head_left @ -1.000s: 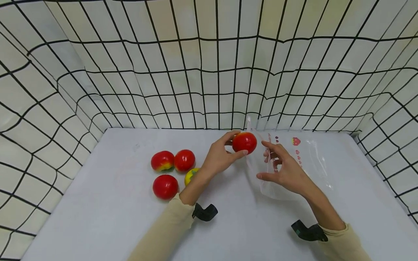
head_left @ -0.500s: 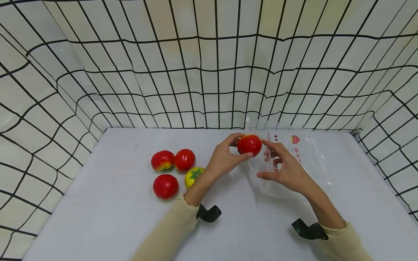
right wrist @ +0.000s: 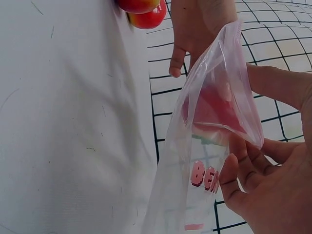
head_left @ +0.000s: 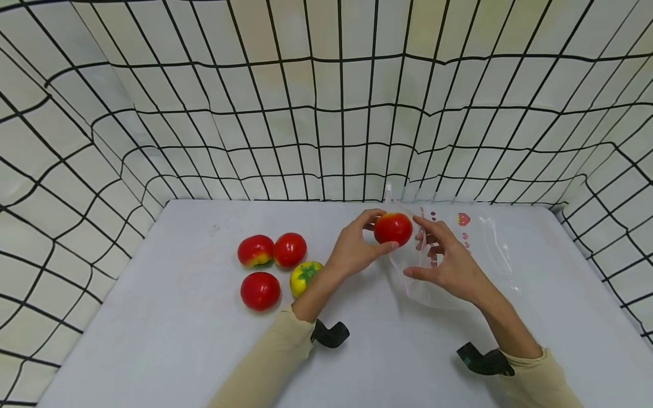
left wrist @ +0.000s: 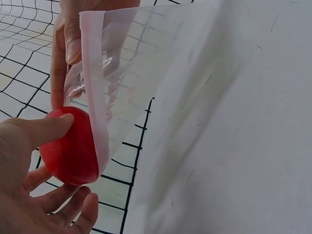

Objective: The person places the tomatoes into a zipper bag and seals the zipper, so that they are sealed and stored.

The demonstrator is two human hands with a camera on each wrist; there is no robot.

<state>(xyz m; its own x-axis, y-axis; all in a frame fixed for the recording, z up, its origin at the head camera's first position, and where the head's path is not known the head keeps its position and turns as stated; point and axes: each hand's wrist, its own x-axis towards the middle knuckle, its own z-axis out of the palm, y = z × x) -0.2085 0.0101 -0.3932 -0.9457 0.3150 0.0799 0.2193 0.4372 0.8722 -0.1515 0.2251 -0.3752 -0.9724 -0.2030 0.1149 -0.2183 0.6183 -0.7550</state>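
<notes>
In the head view my left hand (head_left: 357, 249) grips a glossy red tomato (head_left: 393, 229) with a yellow patch, thumb on its near side. The tomato is at the mouth of a clear zip bag (head_left: 490, 249) with a pink rim and red prints. My right hand (head_left: 446, 263) holds the bag's mouth apart, thumb and fingers spread around its edge. In the right wrist view the tomato (right wrist: 214, 109) shows red through the clear film. The left wrist view has the bag's pink rim (left wrist: 92, 87) along the tomato's side (left wrist: 73, 151).
Left of my left hand, three red tomatoes (head_left: 260, 292) and a yellow one (head_left: 306, 276) with a green star-shaped top lie grouped on the white table (head_left: 168, 340). A black wire grid (head_left: 342, 113) rises behind the table and along both sides.
My left hand has carried the tomato right and slightly nearer, into line with the bag's mouth. The yellow tomato shows more from behind the left forearm. The right hand stays nearly still.
</notes>
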